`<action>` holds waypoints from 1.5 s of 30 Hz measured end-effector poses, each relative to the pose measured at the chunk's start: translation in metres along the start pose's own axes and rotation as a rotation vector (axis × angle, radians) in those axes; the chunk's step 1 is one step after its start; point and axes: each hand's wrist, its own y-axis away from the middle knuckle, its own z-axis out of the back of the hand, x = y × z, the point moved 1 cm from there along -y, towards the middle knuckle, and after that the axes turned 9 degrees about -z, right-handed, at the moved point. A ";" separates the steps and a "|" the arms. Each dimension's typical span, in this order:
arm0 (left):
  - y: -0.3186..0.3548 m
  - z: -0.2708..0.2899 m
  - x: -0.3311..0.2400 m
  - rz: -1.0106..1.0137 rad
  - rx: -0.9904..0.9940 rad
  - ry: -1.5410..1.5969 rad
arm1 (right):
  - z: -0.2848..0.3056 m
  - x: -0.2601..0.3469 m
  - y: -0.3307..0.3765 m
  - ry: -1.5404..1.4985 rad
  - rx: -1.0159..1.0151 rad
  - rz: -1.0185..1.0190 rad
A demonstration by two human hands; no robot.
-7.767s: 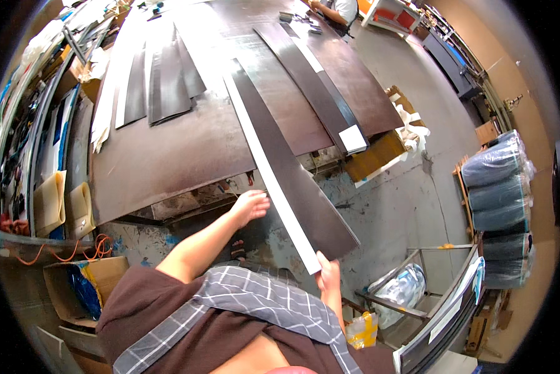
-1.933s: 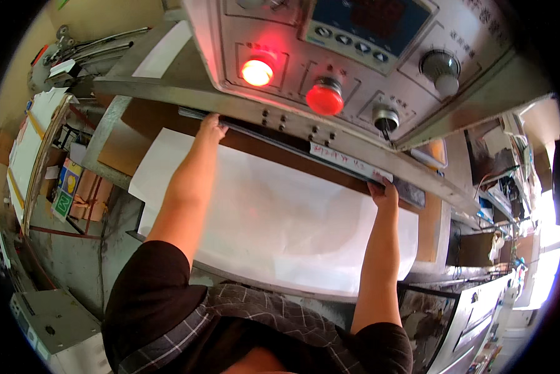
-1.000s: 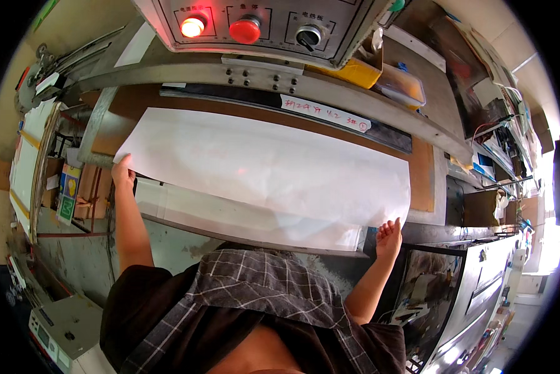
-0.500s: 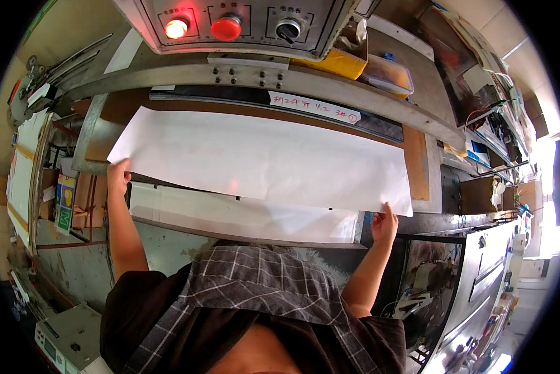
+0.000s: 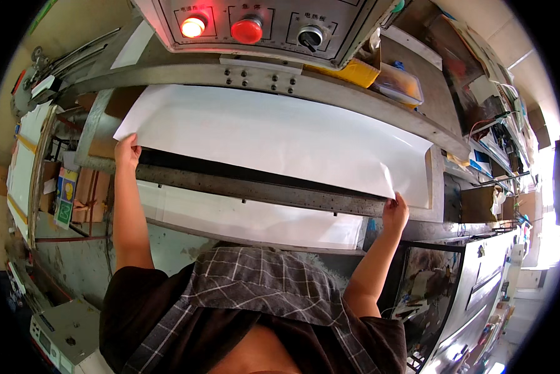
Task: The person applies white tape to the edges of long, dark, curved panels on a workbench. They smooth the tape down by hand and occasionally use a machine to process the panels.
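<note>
A long white sheet (image 5: 261, 134) stretches across the bed of a machine, its far edge reaching in by the metal crossbar. My left hand (image 5: 128, 151) pinches its near left corner, and my right hand (image 5: 395, 212) grips the near right end, where the sheet creases and curls. The far right corner bends upward. Beneath the near edge a dark strip (image 5: 217, 167) shows along the metal bed edge (image 5: 261, 190). Closer to me lies another white panel or sheet (image 5: 255, 218) on a lower ledge; whether it is one piece I cannot tell.
Above the bed runs the bolted crossbar (image 5: 167, 75). A control panel (image 5: 255, 47) with a lit red lamp (image 5: 192, 27), a red button (image 5: 247, 30) and a black knob (image 5: 310, 38) hangs over it. A yellow box (image 5: 354, 73) and a clear plastic container (image 5: 397, 84) stand behind the bar.
Both hands have carried the sheet away from me, deeper onto the bed. It now covers the labelled dark bar, and the metal front edge has come into sight. My view has shifted slightly.
</note>
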 end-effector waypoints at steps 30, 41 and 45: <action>0.005 -0.042 0.050 -0.640 0.007 -0.107 | -0.075 -0.037 0.054 0.778 0.084 0.580; 0.319 -0.029 0.142 -0.877 0.767 -0.992 | 0.006 -0.167 0.158 1.502 0.001 0.900; 0.321 -0.047 0.140 -0.947 0.580 -1.024 | 0.007 -0.181 0.150 1.343 -0.175 0.979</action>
